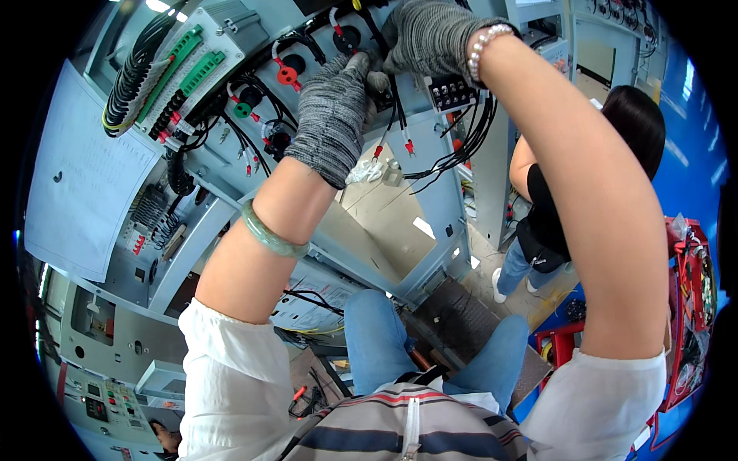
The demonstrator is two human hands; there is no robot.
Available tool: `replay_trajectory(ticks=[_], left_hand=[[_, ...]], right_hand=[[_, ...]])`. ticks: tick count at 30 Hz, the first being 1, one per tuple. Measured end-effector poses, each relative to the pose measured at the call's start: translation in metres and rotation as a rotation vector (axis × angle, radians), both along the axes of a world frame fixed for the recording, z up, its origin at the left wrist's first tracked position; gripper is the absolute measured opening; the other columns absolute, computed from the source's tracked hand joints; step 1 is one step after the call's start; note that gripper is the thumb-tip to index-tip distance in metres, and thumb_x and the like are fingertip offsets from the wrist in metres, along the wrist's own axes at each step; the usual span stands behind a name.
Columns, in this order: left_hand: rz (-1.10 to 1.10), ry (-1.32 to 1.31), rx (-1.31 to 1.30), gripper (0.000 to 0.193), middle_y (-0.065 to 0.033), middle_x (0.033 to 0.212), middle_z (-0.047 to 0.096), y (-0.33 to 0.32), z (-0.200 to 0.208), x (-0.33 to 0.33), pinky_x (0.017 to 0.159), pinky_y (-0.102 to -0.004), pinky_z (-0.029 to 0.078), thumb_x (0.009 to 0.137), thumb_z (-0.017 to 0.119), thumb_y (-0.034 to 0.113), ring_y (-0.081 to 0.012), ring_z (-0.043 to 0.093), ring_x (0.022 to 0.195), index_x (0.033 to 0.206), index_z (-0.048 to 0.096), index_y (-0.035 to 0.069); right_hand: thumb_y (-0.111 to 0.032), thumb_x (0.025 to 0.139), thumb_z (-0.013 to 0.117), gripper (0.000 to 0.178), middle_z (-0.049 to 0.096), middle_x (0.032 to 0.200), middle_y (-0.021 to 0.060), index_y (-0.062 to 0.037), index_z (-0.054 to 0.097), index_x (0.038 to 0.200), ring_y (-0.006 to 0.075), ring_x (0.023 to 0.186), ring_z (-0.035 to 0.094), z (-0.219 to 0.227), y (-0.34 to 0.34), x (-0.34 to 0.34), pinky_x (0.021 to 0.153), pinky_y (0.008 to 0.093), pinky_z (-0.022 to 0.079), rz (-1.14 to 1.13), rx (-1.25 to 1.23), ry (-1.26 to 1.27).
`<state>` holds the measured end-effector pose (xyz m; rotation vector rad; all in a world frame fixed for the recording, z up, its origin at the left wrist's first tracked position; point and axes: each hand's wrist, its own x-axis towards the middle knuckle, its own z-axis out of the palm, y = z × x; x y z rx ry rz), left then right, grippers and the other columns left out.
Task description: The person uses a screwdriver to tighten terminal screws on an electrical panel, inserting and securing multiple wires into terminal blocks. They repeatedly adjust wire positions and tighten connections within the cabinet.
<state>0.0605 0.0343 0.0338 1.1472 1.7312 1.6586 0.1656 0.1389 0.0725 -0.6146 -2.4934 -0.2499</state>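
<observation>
Both my hands wear grey knitted gloves and are raised close together at the wiring side of a metal cabinet panel point(415, 100). My left hand point(330, 115) is closed, its thumb and fingers pinched at a small dark part I cannot make out. Just to its right, my right hand point(434, 42) is curled closed, and what its fingers grip is hidden. Below the hands hang black wires with red crimp terminals point(409, 146). A black terminal block point(452, 94) sits under my right hand. Left of my left hand are a red round connector point(288, 74) and a green one point(243, 110).
At the left are a green terminal strip point(177, 69) with bundled black wires and a hanging paper sheet point(84, 177). A person point(550, 200) in a black top stands at the right. A red tool case point(692, 307) lies beyond, on the blue floor.
</observation>
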Motion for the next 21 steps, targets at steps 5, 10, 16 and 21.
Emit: replay_trajectory(ticks=[5,10,16,21], left_hand=[[-0.001,-0.152,0.022,0.023,-0.0033,0.069,0.060,0.008,0.000,-0.001,0.038,-0.0223,0.036,0.090,0.051,0.025,-0.0098,0.045,0.044,0.105,0.057,0.009],[0.011,-0.219,0.042,0.024,-0.0038,0.071,0.062,0.008,0.003,0.006,0.036,-0.0226,0.035,0.089,0.052,0.025,-0.0093,0.043,0.041,0.105,0.057,0.007],[0.007,-0.195,0.038,0.024,-0.0044,0.075,0.065,0.007,0.002,0.009,0.035,-0.0246,0.034,0.089,0.053,0.024,-0.0097,0.041,0.038,0.106,0.057,0.007],[-0.016,-0.198,0.054,0.030,-0.0041,0.083,0.065,0.006,-0.002,0.004,0.032,-0.0216,0.028,0.089,0.053,0.026,-0.0071,0.040,0.038,0.112,0.054,0.009]], right_hand=[[-0.034,0.072,0.067,0.033,0.066,0.093,0.0118,-0.0101,0.068,0.096,0.0269,0.086,0.063,-0.007,-0.002,0.000,0.083,0.0379,0.048,-0.123,-0.117,0.006],[-0.032,0.073,0.067,0.031,0.066,0.093,0.0106,-0.0118,0.068,0.096,0.0269,0.088,0.062,-0.002,-0.002,0.003,0.083,0.0368,0.048,-0.098,-0.190,-0.011],[-0.028,0.081,0.056,0.030,0.061,0.069,0.0086,-0.0067,0.063,0.102,0.0141,0.061,0.060,-0.002,-0.023,0.047,0.058,0.0284,0.050,0.096,-0.397,0.336],[-0.025,0.084,0.050,0.037,0.050,0.058,0.0006,-0.0009,0.054,0.112,0.0084,0.050,0.054,-0.005,-0.059,0.101,0.046,0.0216,0.043,0.246,-0.633,0.642]])
